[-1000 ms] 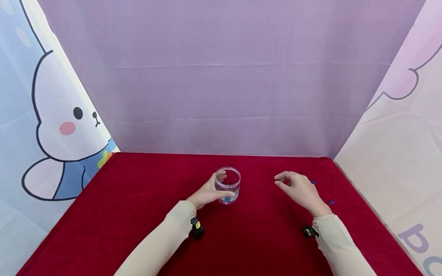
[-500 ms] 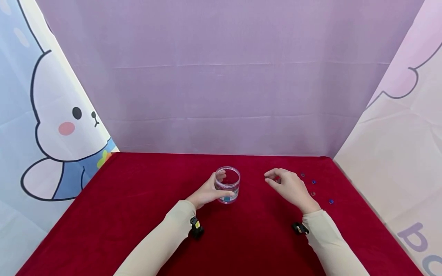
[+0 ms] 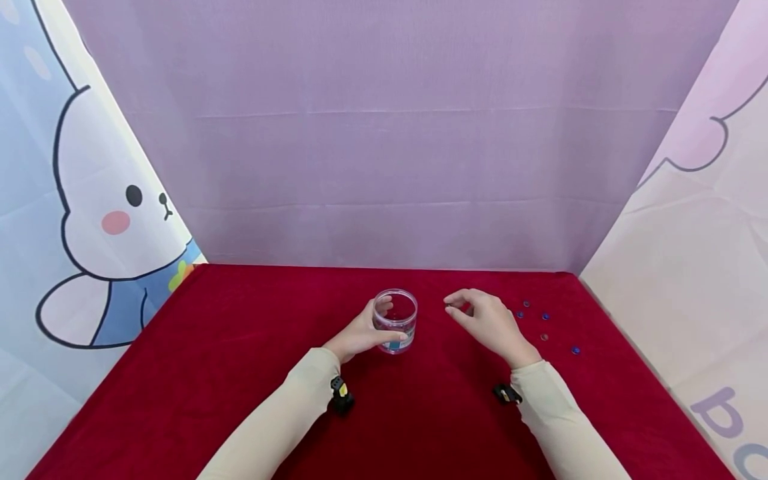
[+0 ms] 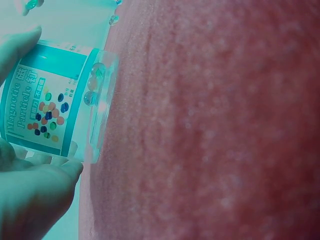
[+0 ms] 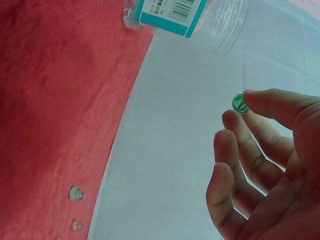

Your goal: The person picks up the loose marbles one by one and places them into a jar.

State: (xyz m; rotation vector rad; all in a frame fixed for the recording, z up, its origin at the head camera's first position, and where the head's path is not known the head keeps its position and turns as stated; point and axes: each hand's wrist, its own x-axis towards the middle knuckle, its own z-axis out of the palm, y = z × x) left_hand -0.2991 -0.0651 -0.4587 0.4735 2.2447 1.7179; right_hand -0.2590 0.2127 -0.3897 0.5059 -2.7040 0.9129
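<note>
On the red cloth (image 3: pixel 240 373), left fingers (image 3: pixel 393 338) clasp the upright jar (image 3: pixel 396 321); right fingers (image 5: pixel 260 102) pinch a green bead (image 5: pixel 240 103).

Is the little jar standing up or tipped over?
Standing up. The jar sits on its base on the red cloth, open mouth upward, with the left hand gripping it.

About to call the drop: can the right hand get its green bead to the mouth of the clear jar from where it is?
Probably yes. The right hand pinches the green bead just beside the clear jar; the jar stands upright with no lid, and the left hand grips only its side, so its mouth looks free.
</note>
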